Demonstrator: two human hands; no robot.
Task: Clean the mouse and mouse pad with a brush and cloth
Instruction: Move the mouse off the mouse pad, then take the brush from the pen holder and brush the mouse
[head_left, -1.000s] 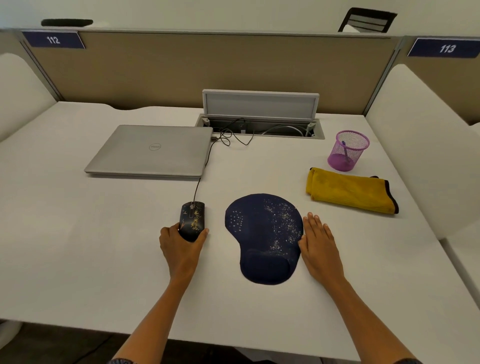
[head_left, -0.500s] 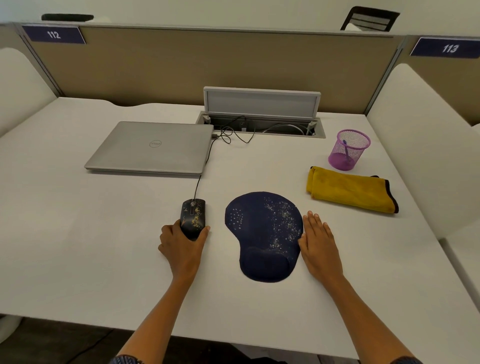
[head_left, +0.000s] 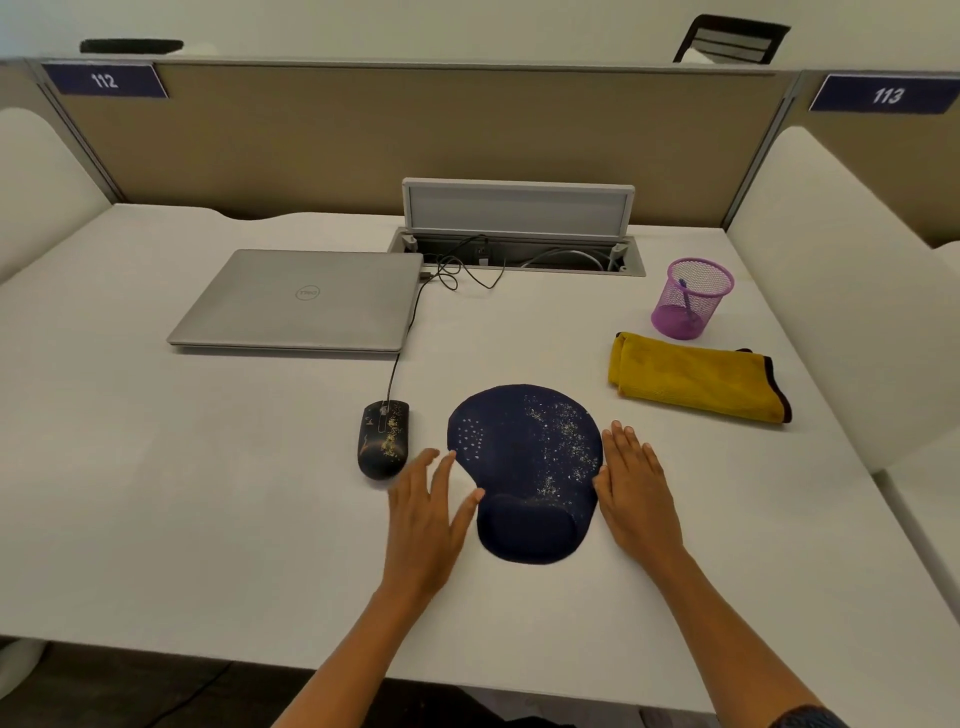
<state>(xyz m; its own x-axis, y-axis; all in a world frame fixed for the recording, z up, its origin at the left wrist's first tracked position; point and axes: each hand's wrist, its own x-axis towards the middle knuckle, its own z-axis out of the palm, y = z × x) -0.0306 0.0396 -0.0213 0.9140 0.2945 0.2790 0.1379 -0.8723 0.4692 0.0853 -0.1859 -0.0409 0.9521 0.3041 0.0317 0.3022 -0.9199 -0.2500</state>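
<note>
Now both hands lie flat and empty on the white desk (head_left: 156, 467), fingers spread. Between them sits one dark blue mouse pad (head_left: 524, 467), dusted with pale crumbs; the right hand (head_left: 636, 491) touches its right edge, the left hand (head_left: 428, 512) rests just at its left edge. One black mouse (head_left: 384, 439), speckled too, lies just beyond the left hand's fingertips. One yellow cloth (head_left: 696, 376) lies folded past the right hand, with one purple mesh cup (head_left: 691, 297) behind it holding a brush (head_left: 687, 299). One closed laptop (head_left: 301, 301) sits far beyond the left hand.

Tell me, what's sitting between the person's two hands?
In the head view, the crumb-speckled mouse pad lies between the left hand and right hand.
</note>
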